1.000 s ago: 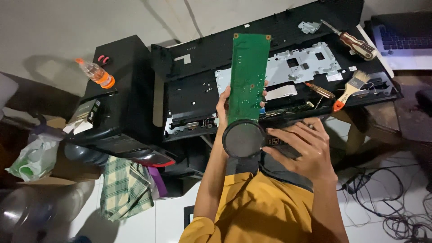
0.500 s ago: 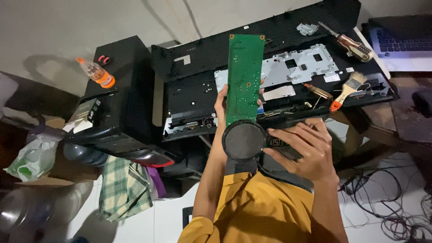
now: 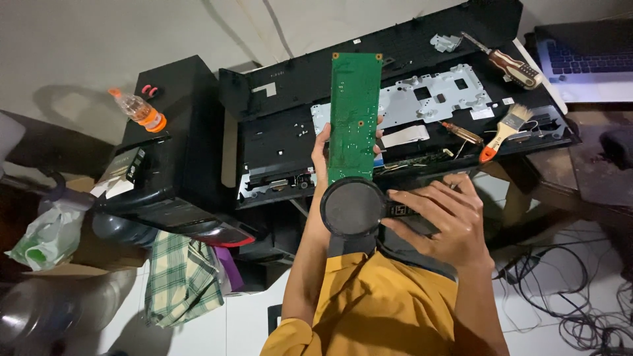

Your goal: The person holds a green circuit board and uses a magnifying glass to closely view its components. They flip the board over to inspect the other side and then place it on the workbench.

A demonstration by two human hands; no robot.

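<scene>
1. Plastic bag [image 3: 46, 237], pale with green, is lying far out to the left of the grip, low on the clutter.
2. Bottle [image 3: 138, 110], clear with an orange cap, is lying on the black case [image 3: 175, 151], well left of the held board.
3. Checked cloth [image 3: 181, 277] is hanging below that case, left of the forearm.
4. Left hand [image 3: 324, 153] is clenching the lower edge of the green circuit board [image 3: 353, 115], fingers wrapped round it; the board is standing lifted, clear of the opened black chassis [image 3: 395, 86] behind it.
5. Round black disc [image 3: 353, 207] is sitting just below the grip, touching the board's bottom end.
6. Right hand [image 3: 445, 214] is grasping a dark flat part [image 3: 409, 212] just right of the disc.
7. Metal plate [image 3: 435, 95], paintbrush [image 3: 504, 132] and screwdriver [image 3: 504, 60] are lying on the chassis, right of the board.
8. Progress, judged: the chassis is already open and the board out; other parts are staying fitted.
</scene>
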